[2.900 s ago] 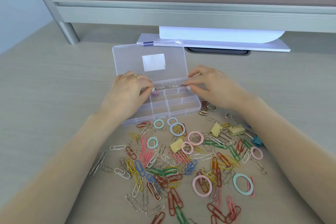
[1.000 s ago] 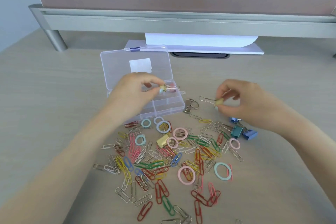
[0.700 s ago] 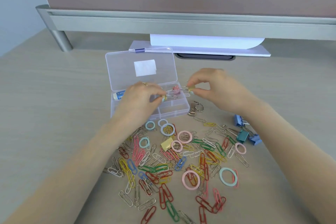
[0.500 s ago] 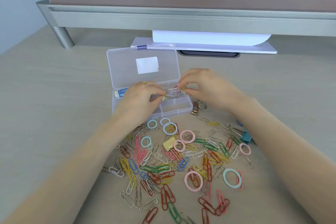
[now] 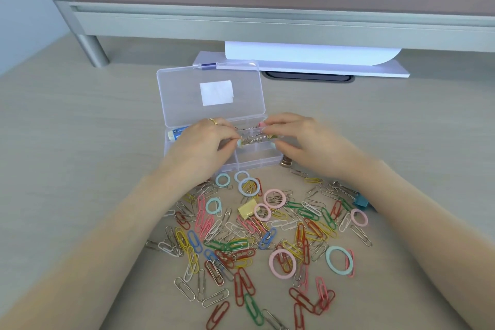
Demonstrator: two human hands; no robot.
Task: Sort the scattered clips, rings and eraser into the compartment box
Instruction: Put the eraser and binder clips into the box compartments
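Landmark: the compartment box (image 5: 257, 162) lies open on the table (image 5: 80, 142), its clear lid (image 5: 211, 94) folded back on the far side.
Why the hands meet there: both work over the box's far row, so whatever is let go should drop into a compartment rather than back onto the table; this is a judgement.
Left hand (image 5: 203, 142): over the box's left half, wrist on the near side, fingers curled; its grip pinches a small pale binder clip (image 5: 240, 143) by the wire handles.
Right hand (image 5: 302, 139): reaches in from the box's right side, fingers curled; its grip pinches a small clip (image 5: 270, 137) at the fingertips, colour hard to tell.
Eraser (image 5: 178, 133): already in the box's far-left compartment, partly hidden by the left hand.
Scattered paper clips (image 5: 241, 246): a loose heap just on the near side of the box, still unsorted.
Rings (image 5: 282, 262): pink and blue, mixed through that heap.
Progress: early, by the look of it.
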